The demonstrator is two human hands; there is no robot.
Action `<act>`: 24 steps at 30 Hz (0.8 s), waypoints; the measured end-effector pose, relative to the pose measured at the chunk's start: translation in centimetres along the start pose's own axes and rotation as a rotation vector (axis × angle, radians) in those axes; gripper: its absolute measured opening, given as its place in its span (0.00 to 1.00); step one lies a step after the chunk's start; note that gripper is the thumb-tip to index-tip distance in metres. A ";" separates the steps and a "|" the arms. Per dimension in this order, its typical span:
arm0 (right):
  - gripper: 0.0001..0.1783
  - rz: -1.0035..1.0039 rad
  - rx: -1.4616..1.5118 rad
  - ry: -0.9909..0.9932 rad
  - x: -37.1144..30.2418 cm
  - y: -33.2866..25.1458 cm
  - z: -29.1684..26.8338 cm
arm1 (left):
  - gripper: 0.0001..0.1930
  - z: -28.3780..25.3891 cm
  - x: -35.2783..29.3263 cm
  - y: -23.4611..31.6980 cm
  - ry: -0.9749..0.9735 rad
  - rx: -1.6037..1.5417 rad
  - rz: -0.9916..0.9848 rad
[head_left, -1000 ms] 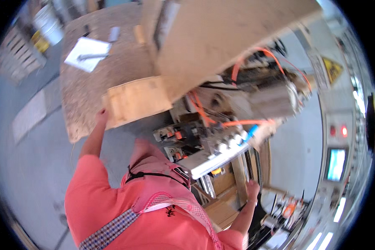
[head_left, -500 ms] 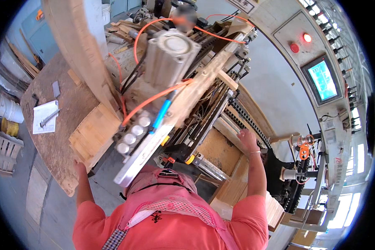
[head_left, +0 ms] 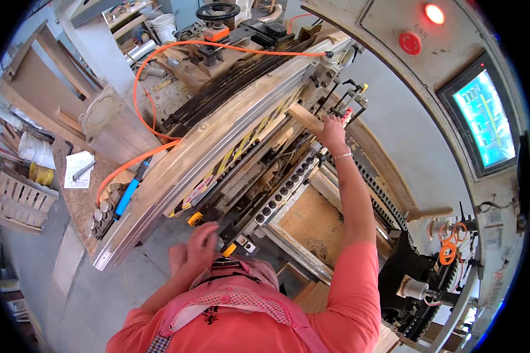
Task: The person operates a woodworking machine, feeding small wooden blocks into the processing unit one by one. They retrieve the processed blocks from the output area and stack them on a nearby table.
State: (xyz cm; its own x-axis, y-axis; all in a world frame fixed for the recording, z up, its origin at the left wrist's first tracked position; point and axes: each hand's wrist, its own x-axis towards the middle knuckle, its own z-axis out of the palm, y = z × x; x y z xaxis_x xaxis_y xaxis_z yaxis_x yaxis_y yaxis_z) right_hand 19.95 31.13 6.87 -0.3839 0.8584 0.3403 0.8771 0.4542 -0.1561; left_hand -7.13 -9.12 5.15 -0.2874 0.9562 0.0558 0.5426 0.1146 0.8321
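Note:
My right hand [head_left: 332, 136] reaches over the machine at the end of my stretched arm. Its fingers are closed on the near end of a short wooden strip [head_left: 304, 117], which lies slantwise beside the machine's rail. My left hand [head_left: 200, 246] is held in front of my body, near a yellow knob [head_left: 228, 250] at the machine's front. Its fingers are loosely bent, and nothing shows in them. Beyond the left hand, a long wood-faced machine beam [head_left: 200, 132] runs slantwise, with a blue-handled tool [head_left: 129, 194] and orange air hoses at its side.
A control panel with a lit screen [head_left: 480, 117], a red button [head_left: 410, 43] and a glowing red lamp [head_left: 434, 13] stands at the right. A sawdust-covered bed [head_left: 312, 223] lies below my right arm. Paper with a caliper [head_left: 81, 169] rests on the table at left.
My right hand has moved forward to the wooden strip and taken hold of it. My left hand has come from the table's wood panel to my front. The view has shifted toward the machine.

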 end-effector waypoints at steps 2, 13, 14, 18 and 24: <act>0.24 -0.004 -0.007 -0.085 1.4 0.0 1.0 | 0.16 3.5 2.2 1.6 -0.097 -0.016 0.163; 0.17 0.038 -0.013 -0.303 3.0 1.6 3.4 | 0.19 8.2 3.7 0.4 -0.283 0.172 0.158; 0.17 0.032 0.001 -0.302 2.9 1.6 3.5 | 0.19 8.3 3.6 0.2 -0.278 0.170 0.156; 0.16 0.045 -0.030 -0.342 2.1 0.4 3.7 | 0.19 8.3 3.5 0.1 -0.271 0.178 0.133; 0.19 0.076 -0.050 -0.375 2.4 -0.3 2.6 | 0.19 8.3 3.5 0.0 -0.253 0.166 0.148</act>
State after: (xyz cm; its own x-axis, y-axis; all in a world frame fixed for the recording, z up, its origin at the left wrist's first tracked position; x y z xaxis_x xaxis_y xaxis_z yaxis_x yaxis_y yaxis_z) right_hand 18.08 33.64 5.34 -0.3883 0.9209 -0.0342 0.9164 0.3820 -0.1191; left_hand -1.60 -3.57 0.77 -0.0019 0.9999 0.0136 0.6909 -0.0086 0.7229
